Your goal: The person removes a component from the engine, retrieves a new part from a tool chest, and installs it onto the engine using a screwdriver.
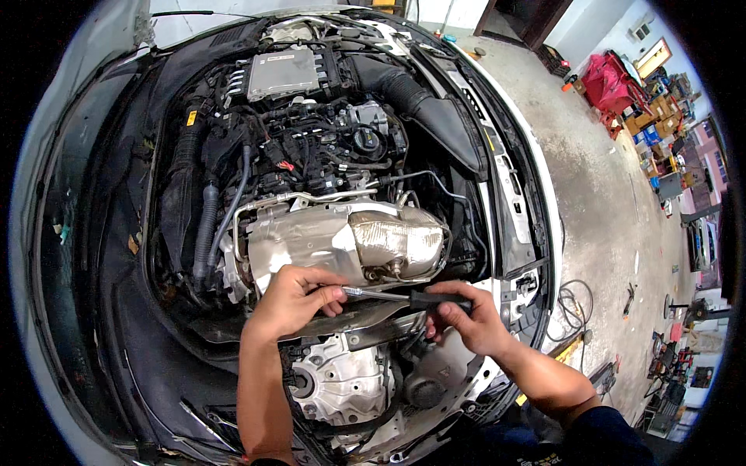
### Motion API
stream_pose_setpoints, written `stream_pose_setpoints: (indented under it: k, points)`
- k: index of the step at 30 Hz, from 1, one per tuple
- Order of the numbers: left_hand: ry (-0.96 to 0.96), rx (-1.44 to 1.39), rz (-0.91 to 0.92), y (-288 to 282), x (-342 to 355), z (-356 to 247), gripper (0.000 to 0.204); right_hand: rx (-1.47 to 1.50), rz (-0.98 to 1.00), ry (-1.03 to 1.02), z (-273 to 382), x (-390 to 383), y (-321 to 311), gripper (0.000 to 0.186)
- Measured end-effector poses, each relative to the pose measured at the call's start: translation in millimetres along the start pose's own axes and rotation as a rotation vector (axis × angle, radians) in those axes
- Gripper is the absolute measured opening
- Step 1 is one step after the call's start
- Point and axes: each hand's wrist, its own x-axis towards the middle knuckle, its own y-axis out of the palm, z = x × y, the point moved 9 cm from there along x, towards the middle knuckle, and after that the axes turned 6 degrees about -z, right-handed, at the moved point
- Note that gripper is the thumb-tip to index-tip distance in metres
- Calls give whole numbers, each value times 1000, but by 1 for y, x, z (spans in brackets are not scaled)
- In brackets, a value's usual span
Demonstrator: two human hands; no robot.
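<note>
Across the engine bay, I hold a screwdriver (pixel 392 296) with a black handle and a bright metal shaft, lying nearly level. My right hand (pixel 478 320) is closed round the handle. At the other end of the shaft, my left hand (pixel 291 301) pinches the metal tip between thumb and fingers; the tip is partly covered. Just beyond both hands is a silver heat shield (pixel 303 241), beside a shiny rounded metal housing (pixel 400 241). Below them sits a pale cast-metal strut tower (pixel 342 373).
A black air duct (pixel 435 116) and a silver-topped module (pixel 284 74) are at the far side of the engine. The white car body edge (pixel 550 194) curves along the right. On the concrete floor (pixel 598 210) lies a coiled cable (pixel 573 311); boxes (pixel 660 116) stand farther off.
</note>
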Motion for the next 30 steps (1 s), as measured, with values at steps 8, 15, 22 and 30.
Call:
stream_pose_setpoints:
  k: [8, 15, 22, 30]
  points:
    - [-39, -476, 67, -11, 16, 7, 22, 366, -37, 154, -38, -7, 25, 35]
    - [-85, -720, -194, 25, 8, 31, 24, -339, -148, -118, -46, -33, 63, 35]
    - [-114, -1266, -365, 59, -4, 51, 28, -282, -166, -87, -53, -24, 75, 69]
    - [-74, -1304, -554, 60, -14, 54, 14, -585, 158, -213, -16, 2, 100, 87]
